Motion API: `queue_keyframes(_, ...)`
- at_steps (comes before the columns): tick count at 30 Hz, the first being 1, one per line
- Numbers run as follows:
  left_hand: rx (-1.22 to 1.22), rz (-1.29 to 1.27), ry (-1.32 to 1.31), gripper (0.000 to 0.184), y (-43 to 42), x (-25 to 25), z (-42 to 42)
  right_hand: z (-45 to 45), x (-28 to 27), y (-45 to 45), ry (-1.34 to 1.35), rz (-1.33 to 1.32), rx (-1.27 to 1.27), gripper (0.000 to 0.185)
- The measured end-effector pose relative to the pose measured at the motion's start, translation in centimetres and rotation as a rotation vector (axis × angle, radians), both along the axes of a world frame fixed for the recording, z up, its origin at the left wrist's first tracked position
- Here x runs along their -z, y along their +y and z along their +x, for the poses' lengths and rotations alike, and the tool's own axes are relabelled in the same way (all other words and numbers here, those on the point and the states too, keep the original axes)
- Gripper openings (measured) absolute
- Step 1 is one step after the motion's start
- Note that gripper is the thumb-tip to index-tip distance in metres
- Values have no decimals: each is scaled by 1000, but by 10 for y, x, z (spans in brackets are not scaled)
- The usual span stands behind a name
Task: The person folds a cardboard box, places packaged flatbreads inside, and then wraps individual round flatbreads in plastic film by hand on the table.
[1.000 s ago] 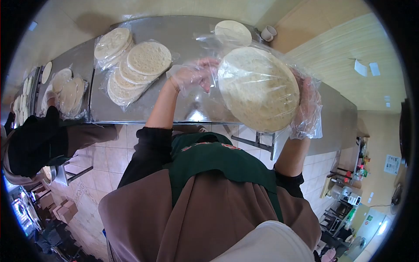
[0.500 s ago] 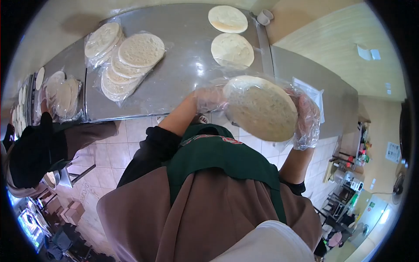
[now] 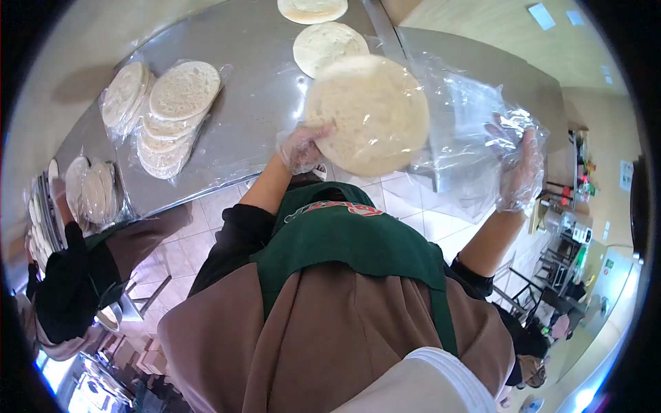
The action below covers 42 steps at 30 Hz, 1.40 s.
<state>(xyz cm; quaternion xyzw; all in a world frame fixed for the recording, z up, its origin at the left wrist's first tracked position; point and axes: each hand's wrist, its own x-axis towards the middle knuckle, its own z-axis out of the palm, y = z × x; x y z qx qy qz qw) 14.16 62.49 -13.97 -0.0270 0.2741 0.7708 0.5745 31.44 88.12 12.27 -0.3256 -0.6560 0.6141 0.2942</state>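
Note:
My left hand (image 3: 306, 148), in a clear plastic glove, pinches the left edge of a round pizza crust (image 3: 368, 117) held up over the front edge of the steel table. The right part of this crust seems to lie inside a clear plastic bag (image 3: 458, 162), though the bag's mouth is hard to make out. On the far side of the bag my right hand (image 3: 525, 168), also gloved, has its fingers closed on the plastic. Behind the held crust lies another bare crust (image 3: 330, 48), with one more crust (image 3: 313, 8) at the top edge of the view.
Bagged crusts (image 3: 172, 113) lie in overlapping stacks on the steel table (image 3: 251, 82). At the left, a co-worker (image 3: 69, 275) reaches toward more bagged crusts (image 3: 96, 189). A flat sheaf of clear plastic (image 3: 468, 103) lies on the right-hand counter.
My right hand has moved right, away from the crust, stretching the bag out. My left hand and the crust have shifted left and up. The whole view has turned slightly.

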Motion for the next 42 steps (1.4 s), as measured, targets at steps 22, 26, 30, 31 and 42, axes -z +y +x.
queue_keyframes(22,702,-801,2477,53,79,17,52,74,14,64,114,158,372,55)
queue_keyframes(26,739,-722,2175,87,84,-26,47,65,13,56,94,144,402,52)
queue_keyframes(30,289,-959,2062,80,36,-32,5,60,14,58,41,153,340,56)
queue_keyframes(31,74,-1100,2011,79,19,-30,-15,52,8,54,29,172,326,59)
queue_keyframes(42,-192,-1994,1241,83,-233,-26,-221,-75,11,-26,188,410,29,63)
